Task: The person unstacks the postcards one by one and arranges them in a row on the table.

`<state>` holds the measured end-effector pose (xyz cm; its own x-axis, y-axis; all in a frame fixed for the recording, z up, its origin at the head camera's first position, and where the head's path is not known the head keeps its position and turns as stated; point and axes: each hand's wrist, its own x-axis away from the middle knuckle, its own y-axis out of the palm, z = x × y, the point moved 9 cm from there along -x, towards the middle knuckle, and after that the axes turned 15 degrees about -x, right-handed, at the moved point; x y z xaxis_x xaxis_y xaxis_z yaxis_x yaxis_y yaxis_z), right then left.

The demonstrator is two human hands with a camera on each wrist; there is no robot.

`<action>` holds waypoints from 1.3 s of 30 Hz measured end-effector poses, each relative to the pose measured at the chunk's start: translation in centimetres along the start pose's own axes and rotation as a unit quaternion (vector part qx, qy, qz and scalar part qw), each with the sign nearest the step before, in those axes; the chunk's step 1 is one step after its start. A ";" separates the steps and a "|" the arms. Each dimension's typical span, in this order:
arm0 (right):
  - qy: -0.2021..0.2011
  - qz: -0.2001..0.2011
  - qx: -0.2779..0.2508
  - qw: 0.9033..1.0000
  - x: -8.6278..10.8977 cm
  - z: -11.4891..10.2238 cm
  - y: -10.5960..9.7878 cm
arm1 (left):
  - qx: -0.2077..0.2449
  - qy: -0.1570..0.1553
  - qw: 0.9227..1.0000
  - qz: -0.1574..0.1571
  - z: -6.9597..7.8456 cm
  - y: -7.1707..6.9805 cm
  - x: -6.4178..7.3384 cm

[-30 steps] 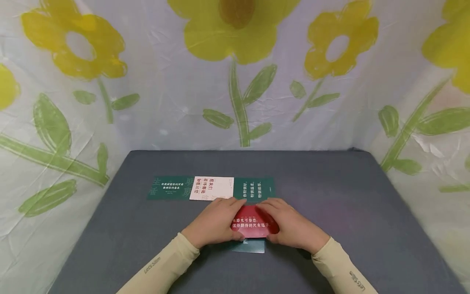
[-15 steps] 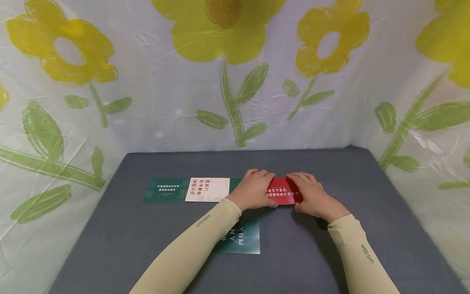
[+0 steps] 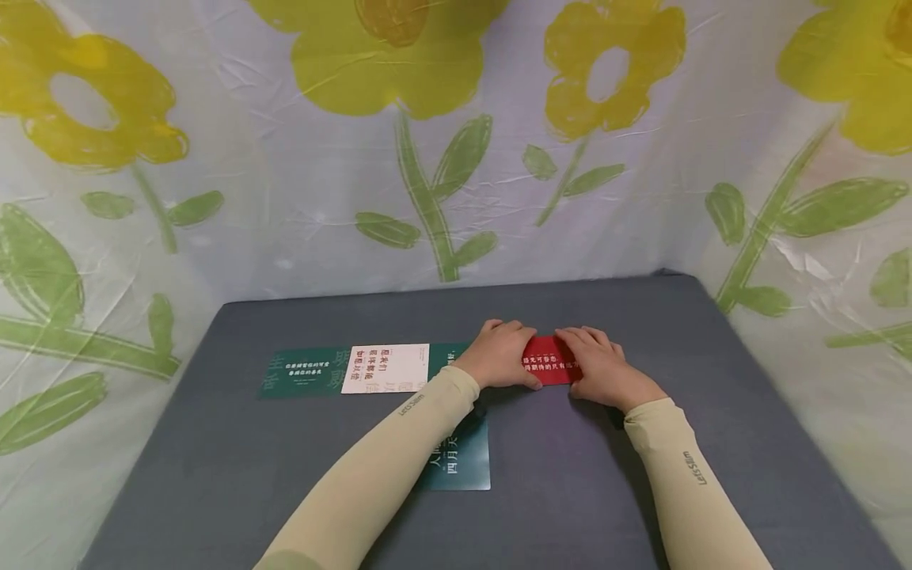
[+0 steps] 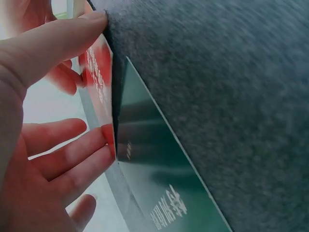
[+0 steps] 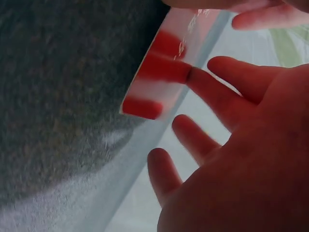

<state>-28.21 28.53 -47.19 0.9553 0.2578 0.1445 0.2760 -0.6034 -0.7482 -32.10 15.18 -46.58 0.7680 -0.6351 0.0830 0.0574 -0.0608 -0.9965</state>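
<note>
A red card (image 3: 547, 362) with white lettering lies between my two hands at the right end of a row of cards. My left hand (image 3: 501, 356) holds its left part, thumb on the near edge and fingers at the far edge. Likewise, my right hand (image 3: 606, 368) grips the right part. In the left wrist view, a green card (image 4: 149, 145) is beside the red card's left end, a narrow dark gap showing between them. The right wrist view shows the index fingertip touching the red card's far edge, other fingers spread beyond it.
Left along the row are a white card (image 3: 388, 368) with red characters and a dark green card (image 3: 302, 376). A teal card (image 3: 466, 455) lies nearer, partly under the left forearm. Behind the grey table (image 3: 570, 483) hangs a flowered curtain (image 3: 299, 198).
Both hands have carried the red card from above the teal card, away and rightward, to the row's right end. In the last half second they barely move; the head view shifts slightly.
</note>
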 end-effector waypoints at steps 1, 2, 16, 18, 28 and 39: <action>0.001 -0.001 0.000 1.000 -0.1 0.0 0.1 | 0.000 -0.001 1.000 -0.001 -0.1 0.1 0.0; 0.002 -0.001 -0.001 1.000 -0.1 0.0 0.1 | 0.001 -0.001 1.000 -0.001 -0.2 0.1 0.1; -0.005 0.005 -0.003 1.000 -0.4 -0.5 0.1 | 0.037 -0.011 0.999 0.006 -1.0 0.1 0.6; -0.006 -0.002 -0.007 1.000 -0.4 -0.5 0.6 | 0.045 -0.016 0.999 0.001 -1.2 0.6 0.8; -0.037 0.025 -0.002 0.999 -0.1 -1.5 0.3 | 0.050 -0.008 0.999 0.011 -1.6 0.2 2.2; -0.124 0.051 0.047 0.990 1.6 -8.2 1.6 | 0.084 -0.016 0.996 0.027 -6.5 -0.7 12.3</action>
<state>-25.37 21.81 -42.81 0.9191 0.3835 -0.0904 0.1565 -0.5660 -0.8094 -26.87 2.42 -44.76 0.7929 -0.6085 0.0319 0.1202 0.1047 -0.9872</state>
